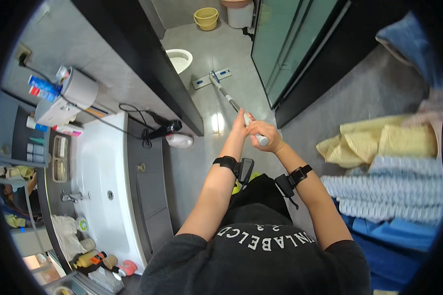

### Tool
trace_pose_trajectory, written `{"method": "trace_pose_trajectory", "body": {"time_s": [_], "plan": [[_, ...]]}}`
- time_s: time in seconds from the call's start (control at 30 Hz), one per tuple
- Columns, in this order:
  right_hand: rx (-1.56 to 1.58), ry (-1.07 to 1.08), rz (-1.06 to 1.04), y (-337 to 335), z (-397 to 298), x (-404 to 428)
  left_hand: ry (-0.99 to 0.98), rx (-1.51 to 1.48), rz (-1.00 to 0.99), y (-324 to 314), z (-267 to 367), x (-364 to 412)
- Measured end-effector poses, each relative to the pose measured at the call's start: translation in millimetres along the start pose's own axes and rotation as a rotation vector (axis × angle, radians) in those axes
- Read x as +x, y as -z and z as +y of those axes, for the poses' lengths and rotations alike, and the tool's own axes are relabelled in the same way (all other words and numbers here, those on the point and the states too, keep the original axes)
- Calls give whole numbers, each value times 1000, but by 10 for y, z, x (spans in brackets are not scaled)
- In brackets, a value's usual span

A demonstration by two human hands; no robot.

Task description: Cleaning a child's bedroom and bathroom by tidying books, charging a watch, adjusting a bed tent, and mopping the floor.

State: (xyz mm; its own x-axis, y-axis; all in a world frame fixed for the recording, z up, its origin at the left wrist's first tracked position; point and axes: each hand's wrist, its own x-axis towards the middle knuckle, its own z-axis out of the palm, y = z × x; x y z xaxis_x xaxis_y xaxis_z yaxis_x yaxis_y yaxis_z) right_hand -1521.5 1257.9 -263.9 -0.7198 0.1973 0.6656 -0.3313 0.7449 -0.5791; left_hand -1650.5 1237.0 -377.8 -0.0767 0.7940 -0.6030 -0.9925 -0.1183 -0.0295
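Observation:
Both my hands grip the pole of a flat mop. My left hand wraps the pole a little farther along. Closer to my body, my right hand closes around the grey handle end, which sticks out past my fingers. From there the pole slants away to the flat mop head, white with blue parts, which lies on the grey tiled floor beyond the doorway. Just left of the mop head stands a white toilet, partly hidden by the dark door frame.
A glass shower door borders the floor on the right. Farther back sit a yellow bucket and a white bin. At left are a washbasin and a hair dryer with its cord. Towels hang at right.

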Motion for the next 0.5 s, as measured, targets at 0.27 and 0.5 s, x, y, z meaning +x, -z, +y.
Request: {"method": "trace_pose_trajectory", "body": {"time_s": [0.27, 0.5], "plan": [[57, 46, -6, 83, 1452, 888, -65, -58, 54, -738, 914, 1143], [190, 63, -73, 116, 2472, 2050, -198, -105, -17, -1290, 1919, 2006]]}}
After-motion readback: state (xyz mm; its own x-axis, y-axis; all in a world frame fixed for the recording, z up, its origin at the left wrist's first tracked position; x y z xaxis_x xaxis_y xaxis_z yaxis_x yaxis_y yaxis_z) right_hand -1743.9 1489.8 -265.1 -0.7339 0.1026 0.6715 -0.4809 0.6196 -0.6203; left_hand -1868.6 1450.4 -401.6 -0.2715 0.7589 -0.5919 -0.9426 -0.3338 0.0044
